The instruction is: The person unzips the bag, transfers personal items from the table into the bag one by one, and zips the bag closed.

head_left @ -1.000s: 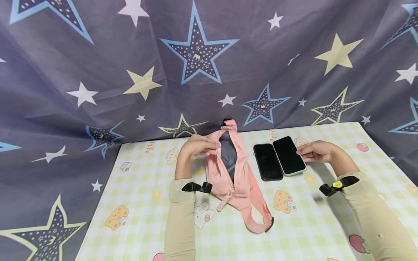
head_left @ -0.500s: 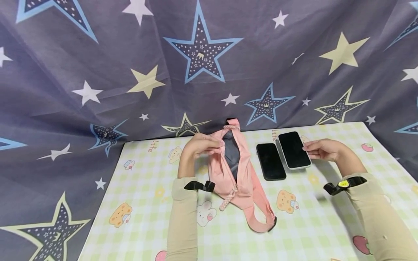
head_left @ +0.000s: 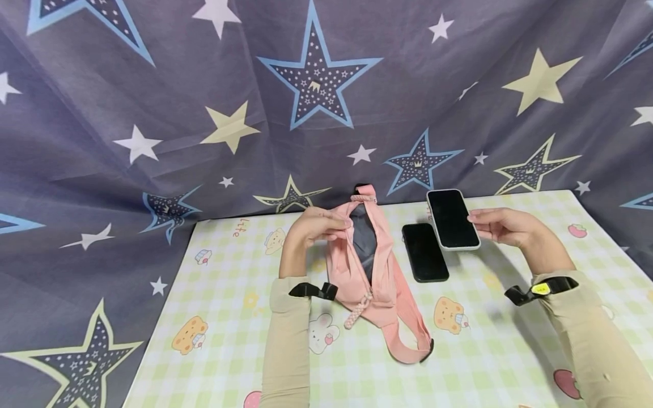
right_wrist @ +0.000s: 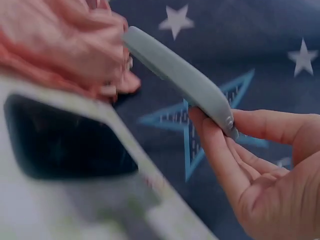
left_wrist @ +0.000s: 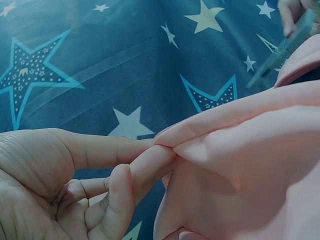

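Note:
A pink bag lies on the table, its zip opening spread and a dark grey lining showing inside. My left hand pinches the left edge of that opening between thumb and fingers, as the left wrist view also shows on the pink cloth. A phone with a pale case is held off the table, screen up, by my right hand, which grips its right edge. In the right wrist view the phone's pale side is seen between thumb and fingers. A second, black phone lies flat between bag and right hand.
The table wears a green checked cloth with cartoon prints. Right behind its back edge hangs a dark curtain with stars. A looped pink strap trails from the bag toward the front.
My right hand has lifted the pale-cased phone off the table, away from beside the black phone. My left hand keeps its pinch on the bag's edge. The head view has shifted slightly.

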A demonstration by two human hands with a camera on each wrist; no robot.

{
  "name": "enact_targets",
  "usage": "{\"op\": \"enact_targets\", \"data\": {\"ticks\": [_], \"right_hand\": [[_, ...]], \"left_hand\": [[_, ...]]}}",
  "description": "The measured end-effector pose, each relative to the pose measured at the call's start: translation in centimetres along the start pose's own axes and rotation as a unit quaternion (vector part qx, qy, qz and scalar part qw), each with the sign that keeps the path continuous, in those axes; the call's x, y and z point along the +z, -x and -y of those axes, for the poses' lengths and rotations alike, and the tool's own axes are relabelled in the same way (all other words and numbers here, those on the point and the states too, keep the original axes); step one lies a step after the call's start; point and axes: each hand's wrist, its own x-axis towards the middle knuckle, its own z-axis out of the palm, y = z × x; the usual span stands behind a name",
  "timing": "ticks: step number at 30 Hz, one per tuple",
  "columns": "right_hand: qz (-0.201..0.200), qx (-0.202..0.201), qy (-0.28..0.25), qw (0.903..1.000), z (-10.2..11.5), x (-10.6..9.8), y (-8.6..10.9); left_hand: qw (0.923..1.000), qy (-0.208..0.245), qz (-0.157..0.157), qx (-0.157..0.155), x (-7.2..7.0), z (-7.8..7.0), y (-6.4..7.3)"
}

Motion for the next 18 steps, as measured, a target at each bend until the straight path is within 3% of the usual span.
{"op": "enact_targets", "data": {"ticks": [3, 5, 10, 18], "right_hand": [[0.031, -0.01, -0.001, 0.9995, 0.5, 1.7, -0.8], [0.032, -0.013, -0.005, 0.9994, 0.8, 2.9, -1.4], [0.003, -0.014, 0.006, 0.9999, 1.4, 6.3, -2.6], [-0.04, 0.004, 0.088, 0.9953, 1.8, 10.1, -4.7]], "left_hand": [[1.0, -0.001, 0.0, 0.002, 0.0, -0.1, 0.0], [1.0, 0.0, 0.0, 0.002, -0.1, -0.1, 0.0], [1.0, 0.002, 0.002, 0.004, -0.1, -0.1, 0.0], [1.0, -0.001, 0.002, 0.001, -0.2, 0.1, 0.0]]}}
